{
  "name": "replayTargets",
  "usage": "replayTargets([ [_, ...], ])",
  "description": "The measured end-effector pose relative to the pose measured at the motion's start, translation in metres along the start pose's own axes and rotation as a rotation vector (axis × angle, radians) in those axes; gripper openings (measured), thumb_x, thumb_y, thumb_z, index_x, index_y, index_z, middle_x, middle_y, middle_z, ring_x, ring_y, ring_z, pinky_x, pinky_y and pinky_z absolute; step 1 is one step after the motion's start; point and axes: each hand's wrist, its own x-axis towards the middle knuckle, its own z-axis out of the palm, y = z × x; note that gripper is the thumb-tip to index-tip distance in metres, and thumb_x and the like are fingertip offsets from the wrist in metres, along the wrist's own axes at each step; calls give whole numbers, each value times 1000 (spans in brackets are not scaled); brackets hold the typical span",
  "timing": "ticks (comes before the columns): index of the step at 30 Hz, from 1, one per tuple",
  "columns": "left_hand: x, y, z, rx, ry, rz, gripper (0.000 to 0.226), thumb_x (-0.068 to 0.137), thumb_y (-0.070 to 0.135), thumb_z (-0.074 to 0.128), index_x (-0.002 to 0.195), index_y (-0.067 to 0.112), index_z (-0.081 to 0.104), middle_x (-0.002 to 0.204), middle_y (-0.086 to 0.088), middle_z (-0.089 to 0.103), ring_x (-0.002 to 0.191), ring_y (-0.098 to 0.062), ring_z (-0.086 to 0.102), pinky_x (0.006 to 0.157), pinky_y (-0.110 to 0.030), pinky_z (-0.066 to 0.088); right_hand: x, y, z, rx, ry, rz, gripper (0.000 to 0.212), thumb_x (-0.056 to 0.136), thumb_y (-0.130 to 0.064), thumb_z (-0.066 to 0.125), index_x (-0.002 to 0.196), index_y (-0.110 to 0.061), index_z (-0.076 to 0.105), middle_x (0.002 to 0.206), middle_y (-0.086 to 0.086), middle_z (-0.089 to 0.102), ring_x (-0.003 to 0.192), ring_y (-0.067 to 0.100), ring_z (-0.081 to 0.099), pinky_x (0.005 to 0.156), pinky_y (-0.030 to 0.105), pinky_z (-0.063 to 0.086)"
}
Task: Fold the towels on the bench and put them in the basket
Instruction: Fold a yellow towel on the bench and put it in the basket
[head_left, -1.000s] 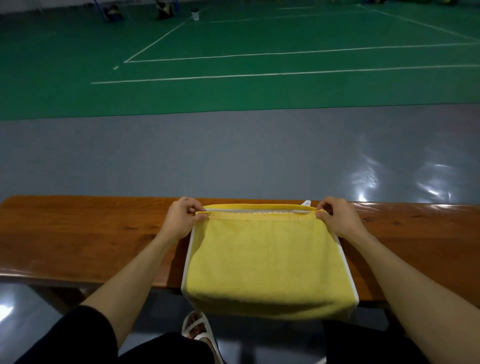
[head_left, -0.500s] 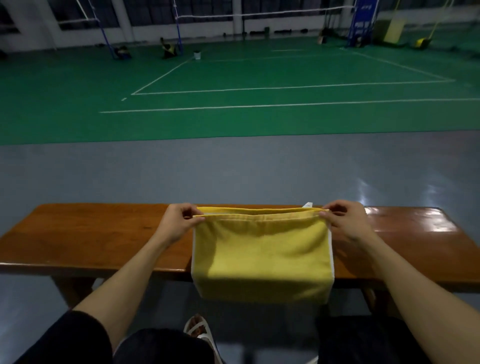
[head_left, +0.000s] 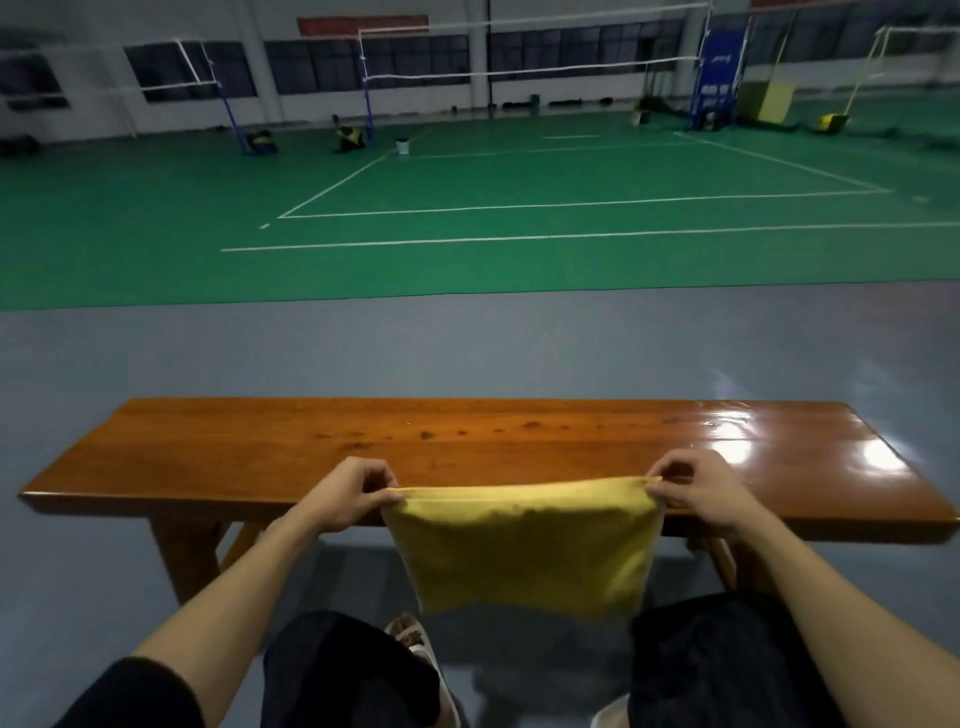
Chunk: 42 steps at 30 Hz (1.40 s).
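Observation:
A folded yellow towel (head_left: 524, 545) hangs in the air in front of the near edge of the wooden bench (head_left: 249, 457). My left hand (head_left: 348, 493) pinches its top left corner and my right hand (head_left: 701, 493) pinches its top right corner, so the top edge is stretched flat between them. The towel's lower edge hangs down over my knees. No basket is in view.
The bench top is bare and glossy, with a bright reflection at its right end. Grey floor lies beyond the bench, then a green court with white lines, nets and posts. My legs and a sandalled foot (head_left: 415, 644) are below the towel.
Both hands have lifted the towel off the bench and drawn it toward me, so it now hangs free. The view has tilted up and shows more of the hall.

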Motion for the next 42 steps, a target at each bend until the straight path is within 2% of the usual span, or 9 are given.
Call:
replayTargets([
  [6, 21, -3, 0, 38, 146, 11, 6, 88, 25, 64, 89, 27, 59, 85, 3, 65, 79, -12, 63, 72, -33, 57, 15, 3, 6, -39, 75, -6, 16, 77, -1, 76, 78, -16, 70, 82, 2, 70, 81, 19, 66, 68, 29, 57],
  [8, 34, 0, 4, 43, 141, 17, 12, 93, 22, 58, 91, 31, 51, 90, 4, 61, 82, -12, 59, 69, -27, 52, 29, 3, 7, -58, 97, -16, 23, 78, 4, 73, 76, -17, 65, 82, 3, 67, 80, 18, 65, 63, 21, 55],
  [12, 79, -3, 12, 131, 98, 45, 38, 94, 2, 48, 80, 37, 56, 96, 7, 57, 92, -11, 54, 81, -24, 46, 73, 14, 10, -230, 154, -49, 34, 81, 5, 68, 69, -25, 61, 78, -7, 65, 80, 16, 63, 75, 27, 50],
  [20, 219, -26, 16, 348, 72, 36, 39, 81, -9, 42, 91, 15, 71, 101, -5, 57, 101, -26, 58, 91, -33, 44, 201, 34, 15, -335, 145, 0, 16, 85, -2, 67, 80, -16, 72, 80, -1, 68, 80, 16, 64, 77, 27, 46],
  [26, 278, -54, 28, 355, 88, -40, 26, 97, 11, 45, 113, 16, 65, 118, -7, 49, 111, -28, 51, 99, -35, 40, 267, 44, 29, -527, 97, -41, 9, 85, -6, 67, 90, -7, 75, 94, 10, 72, 82, 16, 56, 76, 23, 38],
  [29, 266, -53, 35, 374, 53, -124, 29, 99, 20, 45, 126, 18, 58, 131, -7, 41, 122, -28, 40, 105, -36, 31, 260, 47, 34, -593, 83, 19, 15, 87, -17, 67, 99, -10, 71, 109, 8, 67, 99, 23, 58, 84, 29, 42],
  [32, 229, -43, 40, 332, 122, -176, 30, 98, 21, 47, 128, 23, 55, 127, -6, 43, 120, -27, 37, 104, -35, 31, 224, 44, 33, -575, 158, 38, 21, 87, -20, 68, 105, -11, 68, 103, 7, 65, 92, 24, 59, 82, 33, 47],
  [36, 176, -36, 53, 309, 56, -282, 36, 96, 29, 52, 132, 29, 48, 131, -4, 40, 126, -27, 34, 105, -38, 33, 166, 41, 42, -625, 20, 188, 48, 84, -32, 70, 126, -13, 54, 103, 6, 64, 96, 25, 59, 78, 33, 47],
  [42, 155, -33, 61, 358, 77, -379, 38, 96, 30, 52, 133, 30, 45, 131, -6, 48, 123, -27, 38, 103, -40, 36, 124, 26, 51, -682, 30, 360, 58, 83, -25, 72, 131, -16, 41, 117, 10, 60, 102, 28, 57, 76, 37, 49],
])
